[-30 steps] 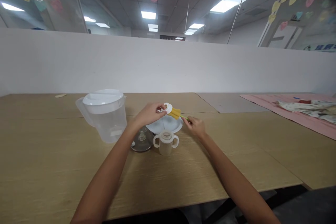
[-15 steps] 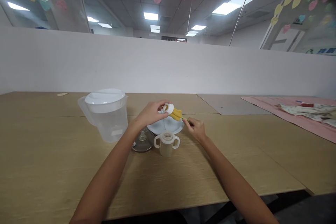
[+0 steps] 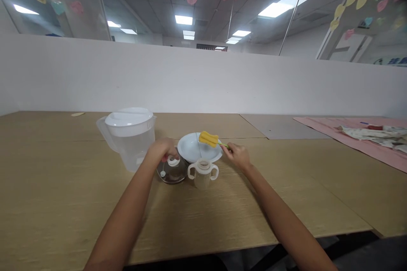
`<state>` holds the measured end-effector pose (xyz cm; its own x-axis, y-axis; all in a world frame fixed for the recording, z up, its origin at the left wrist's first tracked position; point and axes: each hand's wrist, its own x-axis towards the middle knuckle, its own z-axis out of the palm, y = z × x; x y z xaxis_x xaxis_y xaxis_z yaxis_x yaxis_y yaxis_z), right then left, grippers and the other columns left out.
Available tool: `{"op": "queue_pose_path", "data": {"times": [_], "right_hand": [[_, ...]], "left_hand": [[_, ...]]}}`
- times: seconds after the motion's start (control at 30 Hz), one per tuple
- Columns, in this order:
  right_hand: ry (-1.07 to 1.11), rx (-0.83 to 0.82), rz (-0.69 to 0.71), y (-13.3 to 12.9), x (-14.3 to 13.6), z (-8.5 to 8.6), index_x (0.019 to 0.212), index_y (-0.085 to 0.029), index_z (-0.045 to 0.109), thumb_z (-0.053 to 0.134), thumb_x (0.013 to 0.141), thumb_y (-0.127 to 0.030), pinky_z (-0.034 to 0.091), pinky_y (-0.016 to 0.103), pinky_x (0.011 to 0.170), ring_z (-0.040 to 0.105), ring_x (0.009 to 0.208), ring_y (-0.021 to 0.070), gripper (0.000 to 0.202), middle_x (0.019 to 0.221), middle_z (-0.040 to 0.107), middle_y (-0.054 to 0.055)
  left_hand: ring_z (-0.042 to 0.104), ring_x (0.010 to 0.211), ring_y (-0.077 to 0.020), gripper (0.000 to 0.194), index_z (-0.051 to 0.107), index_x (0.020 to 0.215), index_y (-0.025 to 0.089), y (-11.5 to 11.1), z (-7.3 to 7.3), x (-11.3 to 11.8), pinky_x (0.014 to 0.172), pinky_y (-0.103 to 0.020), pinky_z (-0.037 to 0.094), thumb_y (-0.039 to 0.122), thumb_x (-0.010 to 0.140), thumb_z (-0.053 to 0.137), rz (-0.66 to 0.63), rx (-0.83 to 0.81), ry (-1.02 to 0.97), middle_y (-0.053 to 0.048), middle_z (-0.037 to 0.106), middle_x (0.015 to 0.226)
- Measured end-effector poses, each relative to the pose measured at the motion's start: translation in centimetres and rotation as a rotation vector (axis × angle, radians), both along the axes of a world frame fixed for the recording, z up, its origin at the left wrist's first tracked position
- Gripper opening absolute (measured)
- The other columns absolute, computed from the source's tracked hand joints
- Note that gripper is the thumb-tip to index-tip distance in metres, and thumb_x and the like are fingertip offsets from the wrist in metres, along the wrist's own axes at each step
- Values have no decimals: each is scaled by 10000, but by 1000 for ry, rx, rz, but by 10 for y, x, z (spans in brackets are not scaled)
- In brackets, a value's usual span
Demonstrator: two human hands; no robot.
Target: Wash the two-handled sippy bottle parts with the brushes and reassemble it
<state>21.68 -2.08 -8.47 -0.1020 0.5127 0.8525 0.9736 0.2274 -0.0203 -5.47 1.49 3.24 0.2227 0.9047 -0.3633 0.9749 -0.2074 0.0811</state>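
Observation:
My right hand (image 3: 238,155) is closed on the thin green handle of a brush with a yellow sponge head (image 3: 208,139), held over a white bowl (image 3: 188,147). Over a dark round tray (image 3: 173,178) my left hand (image 3: 164,150) has its fingers closed at a white ring (image 3: 173,161), partly covered by the fingers. A small round white part (image 3: 163,174) lies at the tray's left side. In front of the bowl stands a translucent two-handled cup (image 3: 202,175) with its top open.
A large translucent pitcher (image 3: 133,146) with a white lid stands left of the tray. Far right, a pink cloth (image 3: 337,135) carries crumpled fabric (image 3: 369,134). A flat pale piece (image 3: 78,114) lies at the back left. Behind the table rises a white wall.
My left hand has moved left and down from the yellow sponge to the dark tray, taking the white ring off the sponge. My right hand still holds the brush in nearly the same place.

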Motion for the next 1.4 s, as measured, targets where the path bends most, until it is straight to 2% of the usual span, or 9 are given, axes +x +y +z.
{"op": "queue_pose_path", "data": {"times": [0.13, 0.33, 0.6, 0.73, 0.83, 0.93, 1.1, 1.23, 1.4], "right_hand": [[2, 1, -3, 0, 0, 0, 510, -164, 510, 371, 868, -482, 220, 218, 447, 403, 414, 75, 499, 456, 521, 10], [9, -3, -6, -1, 0, 1, 502, -165, 507, 356, 869, -494, 217, 217, 449, 404, 415, 76, 516, 453, 522, 13], [-7, -2, -5, 0, 0, 0, 512, -165, 513, 348, 874, -490, 218, 219, 448, 405, 411, 77, 513, 459, 533, 17], [-2, 6, -17, 0, 0, 1, 509, -163, 507, 360, 869, -491, 214, 219, 449, 413, 413, 78, 509, 462, 540, 19], [11, -7, -33, 0, 1, 1, 517, -164, 512, 371, 866, -488, 217, 219, 452, 422, 414, 77, 496, 472, 550, 17], [10, -21, -32, 1, 2, 2, 533, -163, 519, 370, 868, -482, 223, 218, 455, 441, 424, 80, 486, 487, 566, 21], [13, -32, -39, 2, 3, 1, 543, -160, 531, 364, 869, -486, 224, 218, 457, 449, 426, 83, 491, 489, 568, 27], [37, -34, -66, 2, 3, 1, 535, -157, 536, 349, 865, -503, 218, 219, 456, 448, 431, 86, 513, 484, 560, 31], [144, -28, -59, -2, 1, 7, 652, -154, 585, 364, 866, -434, 252, 212, 475, 455, 456, 93, 415, 522, 561, 22]], "left_hand": [[609, 546, -188, 230, 636, 552, 150, 6, -7, 6, 572, -262, 470, 378, 583, 643, -36, 47, 4, -86, 669, 589], [616, 579, -207, 267, 645, 552, 167, 10, -1, 1, 609, -269, 466, 433, 535, 651, -69, 113, 44, -70, 643, 526], [627, 600, -233, 230, 665, 594, 167, 8, -14, 10, 589, -299, 480, 374, 500, 703, -71, 34, 97, -100, 684, 651], [639, 709, -282, 241, 691, 696, 148, -1, -5, 12, 638, -327, 477, 319, 527, 706, -90, 91, 100, -141, 692, 761], [615, 872, -280, 318, 685, 892, 161, -17, 12, 17, 730, -311, 454, 362, 655, 616, -168, 184, 40, -136, 675, 942], [583, 957, -215, 481, 577, 1137, 229, -36, 21, 28, 801, -255, 422, 471, 724, 526, -371, 140, -169, -64, 624, 1105], [492, 1089, -221, 662, 477, 1230, 266, -50, 5, 50, 887, -259, 377, 424, 612, 656, -722, -13, -239, -34, 516, 1246], [518, 1019, -214, 650, 471, 1200, 246, -45, -3, 55, 835, -270, 406, 344, 590, 674, -771, 14, -184, -42, 527, 1169], [535, 978, -212, 649, 489, 1128, 254, -45, 10, 45, 798, -269, 419, 399, 535, 711, -702, 70, -390, -14, 560, 1089]]}}
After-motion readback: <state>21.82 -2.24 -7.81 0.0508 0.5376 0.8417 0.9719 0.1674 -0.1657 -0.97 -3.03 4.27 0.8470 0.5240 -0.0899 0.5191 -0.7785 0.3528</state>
